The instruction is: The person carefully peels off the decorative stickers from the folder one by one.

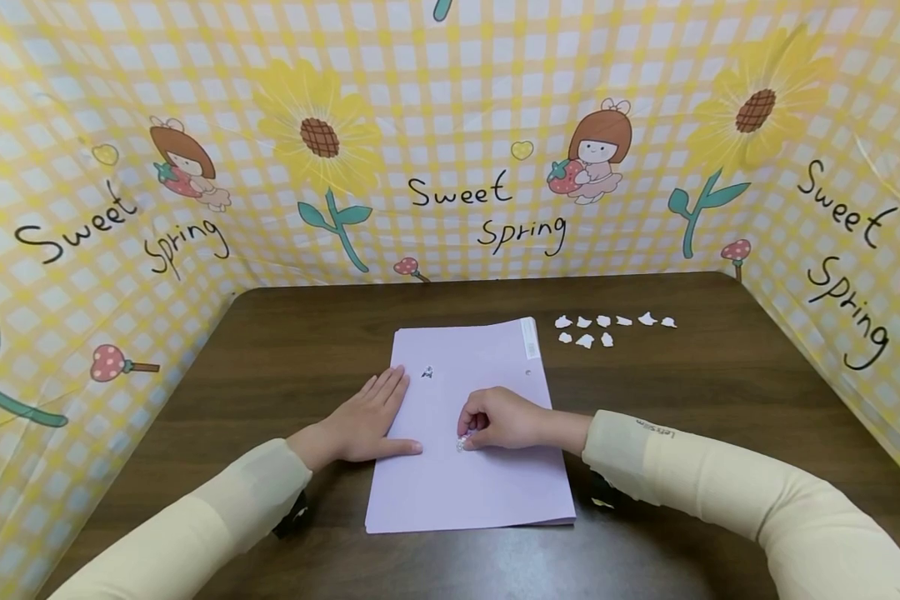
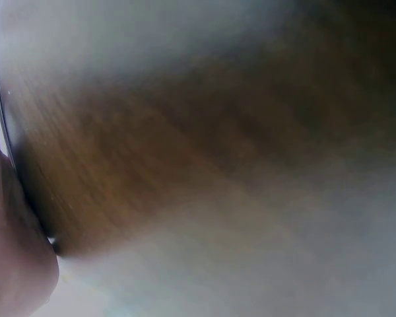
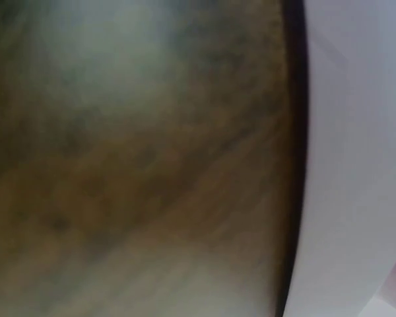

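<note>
A lilac sheet stack (image 1: 435, 500) lies on the brown table. My left hand (image 1: 367, 421) rests on its left edge, palm down, with the fingers straight and the thumb pointing inward. My right hand (image 1: 504, 418) is over the middle of the stack, thumb and fingertips pinching a small grey-and-white sticker (image 1: 461, 443) against the top sheet. Part of that sticker is hidden by the fingers. Higher on the sheet, near my left fingertips, sits another small dark-patterned sticker (image 1: 427, 372). The right wrist view shows the lilac paper's side (image 3: 356, 145).
Several torn white scraps (image 1: 603, 321) lie in two rows on the table (image 1: 720, 400), to the right of the stack's far end. A pale label (image 1: 530, 340) is at the stack's far right corner. Yellow checked cloth (image 1: 450, 125) hangs behind and at both sides.
</note>
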`<state>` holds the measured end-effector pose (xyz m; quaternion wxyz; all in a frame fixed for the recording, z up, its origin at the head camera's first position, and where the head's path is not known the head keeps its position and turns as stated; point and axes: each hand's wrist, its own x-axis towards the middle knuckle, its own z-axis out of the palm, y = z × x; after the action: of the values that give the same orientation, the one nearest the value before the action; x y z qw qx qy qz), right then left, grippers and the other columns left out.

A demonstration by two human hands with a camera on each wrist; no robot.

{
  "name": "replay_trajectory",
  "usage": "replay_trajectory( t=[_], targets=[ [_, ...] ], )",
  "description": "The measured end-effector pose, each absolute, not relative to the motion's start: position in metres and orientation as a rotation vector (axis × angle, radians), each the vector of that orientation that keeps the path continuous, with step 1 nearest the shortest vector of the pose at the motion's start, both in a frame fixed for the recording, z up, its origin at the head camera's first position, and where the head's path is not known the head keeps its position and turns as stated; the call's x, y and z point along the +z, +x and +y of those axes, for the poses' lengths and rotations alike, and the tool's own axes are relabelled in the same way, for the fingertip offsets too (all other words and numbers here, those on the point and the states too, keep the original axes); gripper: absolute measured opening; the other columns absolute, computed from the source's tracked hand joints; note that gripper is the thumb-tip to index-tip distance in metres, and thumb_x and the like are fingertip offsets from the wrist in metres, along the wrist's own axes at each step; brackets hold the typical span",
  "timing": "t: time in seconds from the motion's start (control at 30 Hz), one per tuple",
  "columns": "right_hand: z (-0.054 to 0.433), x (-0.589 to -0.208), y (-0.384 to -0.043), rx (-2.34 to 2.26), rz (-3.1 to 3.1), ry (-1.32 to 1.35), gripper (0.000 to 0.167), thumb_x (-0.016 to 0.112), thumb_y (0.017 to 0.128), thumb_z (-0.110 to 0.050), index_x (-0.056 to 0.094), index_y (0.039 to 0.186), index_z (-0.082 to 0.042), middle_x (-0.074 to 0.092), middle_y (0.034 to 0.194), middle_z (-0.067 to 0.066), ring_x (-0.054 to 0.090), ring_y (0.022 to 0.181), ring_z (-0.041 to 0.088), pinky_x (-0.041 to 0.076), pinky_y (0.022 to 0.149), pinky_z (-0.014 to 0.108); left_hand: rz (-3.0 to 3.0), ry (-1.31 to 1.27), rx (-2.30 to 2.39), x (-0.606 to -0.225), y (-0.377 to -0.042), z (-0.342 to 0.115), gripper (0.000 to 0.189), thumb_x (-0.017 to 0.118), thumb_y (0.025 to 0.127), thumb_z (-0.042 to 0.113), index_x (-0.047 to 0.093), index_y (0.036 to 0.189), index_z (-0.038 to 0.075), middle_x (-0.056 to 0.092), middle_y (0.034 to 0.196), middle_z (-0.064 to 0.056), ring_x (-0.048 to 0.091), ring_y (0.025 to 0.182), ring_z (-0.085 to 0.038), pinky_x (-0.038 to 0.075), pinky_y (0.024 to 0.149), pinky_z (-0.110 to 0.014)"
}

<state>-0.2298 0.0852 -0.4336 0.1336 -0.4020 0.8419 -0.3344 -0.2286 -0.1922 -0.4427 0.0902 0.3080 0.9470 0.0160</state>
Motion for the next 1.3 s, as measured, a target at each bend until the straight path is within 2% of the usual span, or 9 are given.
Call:
replay_trajectory(
  t=[0.83,1.3],
  targets=[
    [0.084,-0.428,-0.2312,-1.033,2.425,-1.16,0.006,0.073,0.088,-0.015,0.071,0.083,-0.015,0.06,0.073,-0.012,0.051,0.069,0.006,0.045,0.065,0.023,2.805,0.902,0.044,-0.4422,-0.2288,-0.1924,0.116,0.036,0.081,0.083,0.007,0.154,-0.001,0.0,0.161,-0.018,-0.001,0.147,-0.031,0.006,0.116,-0.047],
    [0.0846,-0.4238,-0.2313,-1.139,2.367,-1.016,0.006,0.073,0.085,-0.004,0.069,0.083,-0.009,0.059,0.069,-0.007,0.051,0.066,0.006,0.044,0.06,0.021,2.811,0.895,0.067,-0.4458,-0.2297,-0.1932,0.117,0.037,0.08,0.084,0.006,0.155,0.0,0.0,0.161,-0.016,-0.002,0.147,-0.029,0.006,0.116,-0.046]
  ],
)
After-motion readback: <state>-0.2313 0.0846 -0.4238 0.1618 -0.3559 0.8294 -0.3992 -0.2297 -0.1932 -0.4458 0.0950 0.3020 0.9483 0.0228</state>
